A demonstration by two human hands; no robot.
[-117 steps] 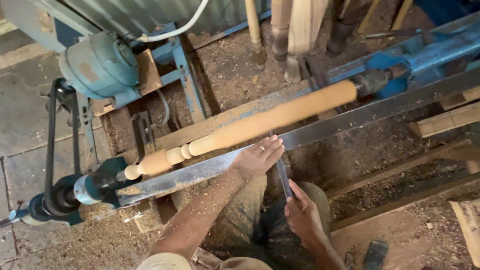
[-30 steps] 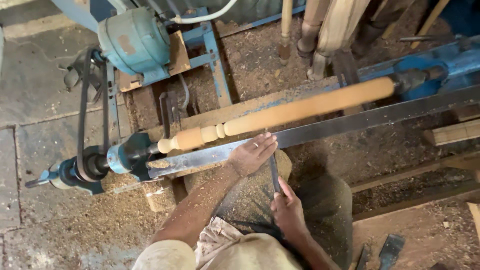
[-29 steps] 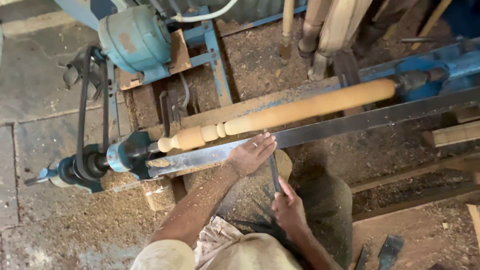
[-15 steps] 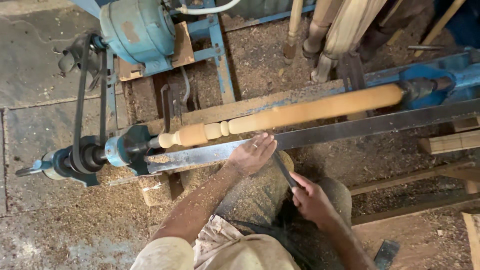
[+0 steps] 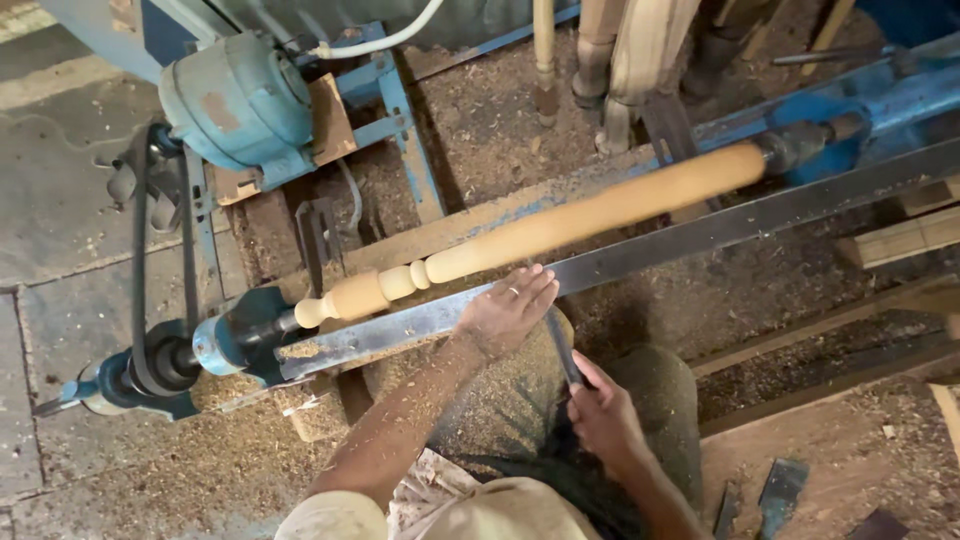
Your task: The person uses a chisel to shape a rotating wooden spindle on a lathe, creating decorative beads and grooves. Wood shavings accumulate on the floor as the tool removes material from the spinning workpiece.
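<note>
While the left hand (image 5: 505,312) lies flat, fingers spread, on the steel tool rest (image 5: 700,232), the right hand (image 5: 603,417) grips a chisel (image 5: 560,345) just below the turned wooden spindle (image 5: 560,220).

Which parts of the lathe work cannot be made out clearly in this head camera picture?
- Cutting end of the chisel: hidden under the left hand on the metal rest bar.
- Chisel handle: covered by the right hand.
- Surface of the wooden spindle: blurred, so fine detail is lost.
- Blue motor: cut off by the top edge.
- Tools on the floor: cut off by the bottom edge.
</note>
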